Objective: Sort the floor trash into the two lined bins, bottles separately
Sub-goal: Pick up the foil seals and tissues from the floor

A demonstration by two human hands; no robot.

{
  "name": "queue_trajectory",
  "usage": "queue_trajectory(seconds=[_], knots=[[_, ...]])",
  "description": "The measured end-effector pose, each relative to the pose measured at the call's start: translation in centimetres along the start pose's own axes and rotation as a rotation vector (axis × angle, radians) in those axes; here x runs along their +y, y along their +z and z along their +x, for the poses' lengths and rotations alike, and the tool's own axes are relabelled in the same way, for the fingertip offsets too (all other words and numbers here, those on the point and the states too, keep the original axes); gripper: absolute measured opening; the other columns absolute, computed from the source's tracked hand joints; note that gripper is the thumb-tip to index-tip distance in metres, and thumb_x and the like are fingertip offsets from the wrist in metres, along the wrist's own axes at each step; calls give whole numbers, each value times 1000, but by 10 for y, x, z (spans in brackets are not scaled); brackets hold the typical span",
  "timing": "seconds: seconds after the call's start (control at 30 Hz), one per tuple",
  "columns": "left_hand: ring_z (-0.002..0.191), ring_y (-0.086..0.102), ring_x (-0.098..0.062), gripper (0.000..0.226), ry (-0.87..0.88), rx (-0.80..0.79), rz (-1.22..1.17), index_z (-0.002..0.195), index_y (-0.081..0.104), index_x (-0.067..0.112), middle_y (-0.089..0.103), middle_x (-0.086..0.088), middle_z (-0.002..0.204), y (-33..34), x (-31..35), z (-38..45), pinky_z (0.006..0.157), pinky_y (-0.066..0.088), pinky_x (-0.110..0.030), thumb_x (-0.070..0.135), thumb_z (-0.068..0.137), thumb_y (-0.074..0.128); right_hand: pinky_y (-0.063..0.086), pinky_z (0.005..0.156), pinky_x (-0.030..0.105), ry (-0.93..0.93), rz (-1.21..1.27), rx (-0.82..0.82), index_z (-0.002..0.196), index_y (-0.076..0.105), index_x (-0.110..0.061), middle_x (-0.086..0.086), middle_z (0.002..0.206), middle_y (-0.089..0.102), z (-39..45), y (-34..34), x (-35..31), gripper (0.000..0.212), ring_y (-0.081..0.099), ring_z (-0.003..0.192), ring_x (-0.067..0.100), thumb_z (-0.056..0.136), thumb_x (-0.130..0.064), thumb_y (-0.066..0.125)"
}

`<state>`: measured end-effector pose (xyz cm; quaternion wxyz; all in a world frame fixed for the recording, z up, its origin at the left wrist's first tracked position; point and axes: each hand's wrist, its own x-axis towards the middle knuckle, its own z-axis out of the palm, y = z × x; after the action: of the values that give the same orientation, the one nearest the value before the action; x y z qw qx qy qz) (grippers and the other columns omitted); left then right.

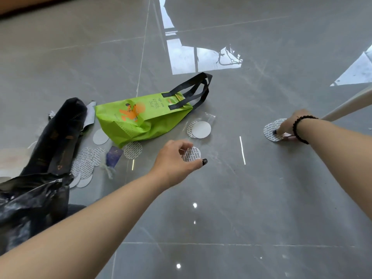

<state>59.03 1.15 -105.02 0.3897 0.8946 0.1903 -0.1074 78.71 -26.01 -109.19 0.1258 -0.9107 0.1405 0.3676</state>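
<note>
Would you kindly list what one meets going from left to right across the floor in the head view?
Black plastic bag → green tote bag → left hand holding a round seal disc → right hand on the discs on the floor.

The floor (pixel 221 198) is glossy grey stone-look tile, mirror-smooth; the green bag (pixel 145 119) looks matt non-woven cloth; the bin liner (pixel 30 202) is shiny crinkled black plastic; round seals (pixel 132 150) look papery
</note>
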Motion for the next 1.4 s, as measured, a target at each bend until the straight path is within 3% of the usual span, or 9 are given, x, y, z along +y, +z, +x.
queue_trajectory(seconds=[0.1,0.27,0.43,0.53,0.7,0.9,1.0,1.17,1.4], knots=[[92,64,-6,42,-71,-36,-117,97,66,30,64,9,105,-25,0,-23,74,49,-20,47,64,84,40,40,19,-34,24,-97,81,53,-1,11,79,48,-9,5,-2,16,47,77,28,96,-3,48],[90,70,-13,54,-139,-117,-317,95,67,27,69,6,102,-56,-8,-55,73,57,-30,53,51,88,51,72,31,-55,89,299,84,60,-1,17,89,65,-26,20,-2,30,65,91,29,79,-27,75],[78,64,-10,68,-124,-145,-376,95,61,21,62,0,101,-75,-6,-74,68,57,-30,53,42,90,58,59,28,-359,545,50,97,64,-11,9,84,67,-101,27,-50,22,65,73,22,79,-14,76],[76,60,-10,68,-120,-162,-439,92,54,21,55,0,96,-88,2,-83,63,56,-26,52,41,86,59,60,23,-605,531,-42,94,66,-17,2,82,69,-158,20,-86,19,66,71,14,78,-13,76],[94,70,-33,75,-99,-281,-427,91,47,17,69,-19,99,-149,-10,-118,82,57,-50,49,41,93,57,57,19,-852,449,-104,87,69,-24,-4,76,72,-245,24,-114,19,66,60,2,76,-10,75],[96,71,-27,44,-72,-241,-653,103,56,3,71,-20,106,-241,-33,-161,70,60,-31,26,71,76,58,61,26,-947,275,-178,86,71,-20,-2,76,73,-314,49,-134,14,67,65,8,76,-12,74],[101,69,-32,76,-35,-179,-695,116,54,-7,69,-22,110,-283,-65,-180,72,59,-33,31,59,88,58,61,28,-988,240,-184,85,71,-20,0,77,73,-343,66,-160,13,69,68,12,74,-15,75],[98,71,-25,31,11,-99,-330,68,69,30,74,1,104,-317,-104,-217,79,58,-28,37,48,92,57,61,31,-1077,267,-229,83,72,-19,2,77,74,-384,94,-196,12,70,69,18,72,-15,74],[103,67,-6,43,-83,73,-406,56,49,23,73,12,106,-308,-175,-270,89,54,-26,5,57,89,60,58,31,-1142,124,-369,88,72,-13,5,74,74,-438,148,-241,12,71,64,20,76,-12,72]])
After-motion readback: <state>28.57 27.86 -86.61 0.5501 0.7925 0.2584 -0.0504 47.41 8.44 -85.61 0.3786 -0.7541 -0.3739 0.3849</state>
